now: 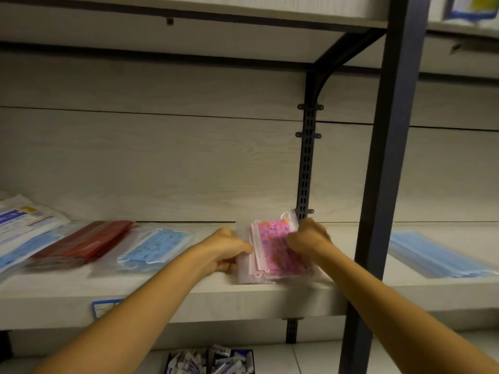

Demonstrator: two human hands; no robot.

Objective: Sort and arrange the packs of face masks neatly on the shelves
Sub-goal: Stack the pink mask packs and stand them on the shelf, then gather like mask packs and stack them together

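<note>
Two hands hold my pink mask pack on the shelf: the left hand grips its left edge, the right hand its right, just beside the blue mask pack.

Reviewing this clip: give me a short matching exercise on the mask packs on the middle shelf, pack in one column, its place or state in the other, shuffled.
Column 1:
1. pink patterned pack
2. dark red pack
3. light blue printed pack
4. plain blue stack

Column 2:
A. right of the dark upright post
B. held by both hands
C. between the red and pink packs
D. left of the printed blue pack

Pairs: 1-B, 2-D, 3-C, 4-A
</note>
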